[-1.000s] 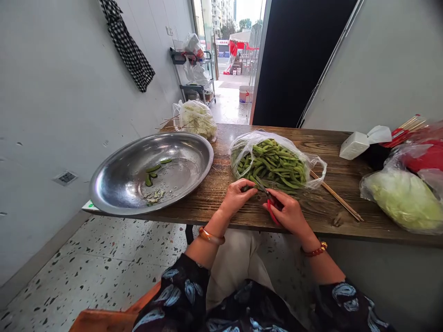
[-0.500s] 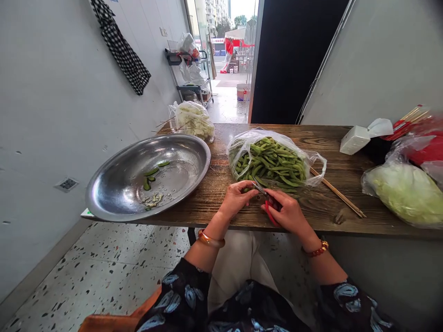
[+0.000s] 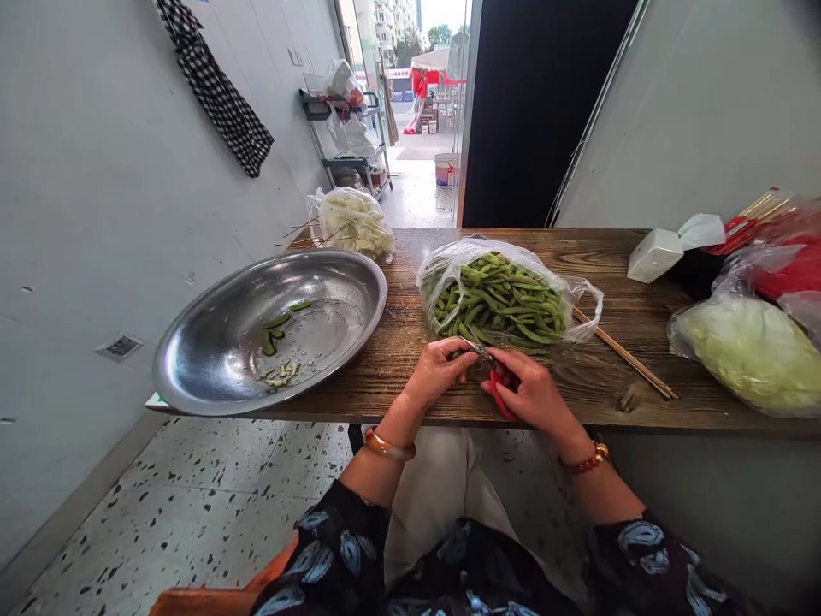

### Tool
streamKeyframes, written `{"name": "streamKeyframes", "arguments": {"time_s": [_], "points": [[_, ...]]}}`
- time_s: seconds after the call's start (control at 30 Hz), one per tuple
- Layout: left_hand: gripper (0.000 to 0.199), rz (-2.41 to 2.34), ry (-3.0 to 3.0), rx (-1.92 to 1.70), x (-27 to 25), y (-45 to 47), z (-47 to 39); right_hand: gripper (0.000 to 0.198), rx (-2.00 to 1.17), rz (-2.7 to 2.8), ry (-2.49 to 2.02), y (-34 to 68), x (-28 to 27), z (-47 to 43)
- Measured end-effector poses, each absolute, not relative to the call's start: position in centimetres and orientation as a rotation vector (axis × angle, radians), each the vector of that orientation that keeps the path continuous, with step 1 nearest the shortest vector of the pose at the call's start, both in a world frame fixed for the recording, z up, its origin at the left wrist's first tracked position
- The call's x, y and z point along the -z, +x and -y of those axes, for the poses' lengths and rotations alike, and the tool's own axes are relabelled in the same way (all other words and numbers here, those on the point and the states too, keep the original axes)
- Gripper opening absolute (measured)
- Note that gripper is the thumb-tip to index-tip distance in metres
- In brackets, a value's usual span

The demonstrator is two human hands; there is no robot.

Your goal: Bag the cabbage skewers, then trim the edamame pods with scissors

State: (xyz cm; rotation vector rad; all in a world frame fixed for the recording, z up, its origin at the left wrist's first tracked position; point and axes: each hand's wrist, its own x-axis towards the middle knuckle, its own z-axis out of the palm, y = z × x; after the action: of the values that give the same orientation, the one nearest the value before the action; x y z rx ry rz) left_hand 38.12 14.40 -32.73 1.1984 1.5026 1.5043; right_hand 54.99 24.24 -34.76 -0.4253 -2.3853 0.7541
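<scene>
My right hand [image 3: 529,385] is closed round the red handles of a pair of scissors [image 3: 504,398], whose metal blades point up and left. Just beside the blades, the fingers of my left hand [image 3: 440,370] pinch a green edamame pod [image 3: 457,352], mostly hidden by the fingertips. Behind both hands an open clear plastic bag [image 3: 442,257] lies on the table, heaped with edamame pods [image 3: 513,295]. To the left, a wide steel basin [image 3: 205,316] holds several pods [image 3: 277,322] and some small pale scraps [image 3: 282,373].
The wooden table [image 3: 410,402] carries a bag of cauliflower [image 3: 356,222] behind the basin. Right of the pods lie thin wooden skewers [image 3: 629,355], a tissue pack [image 3: 655,255] and a bag of pale green vegetable [image 3: 750,346]. A wall stands close on the left.
The view has shifted slightly. The scissor blades still sit at my left fingertips, tipped a little lower to the left; both hands stay almost in place.
</scene>
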Motion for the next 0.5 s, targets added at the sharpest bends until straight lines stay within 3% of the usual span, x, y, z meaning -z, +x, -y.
{"name": "streamKeyframes", "arguments": {"time_s": [0.5], "points": [[0.024, -1.543, 1.445, -1.535, 33.0, 37.75, -14.73, 0.046, -0.651, 2.416, -0.417, 55.0, 35.33, -24.36]]}}
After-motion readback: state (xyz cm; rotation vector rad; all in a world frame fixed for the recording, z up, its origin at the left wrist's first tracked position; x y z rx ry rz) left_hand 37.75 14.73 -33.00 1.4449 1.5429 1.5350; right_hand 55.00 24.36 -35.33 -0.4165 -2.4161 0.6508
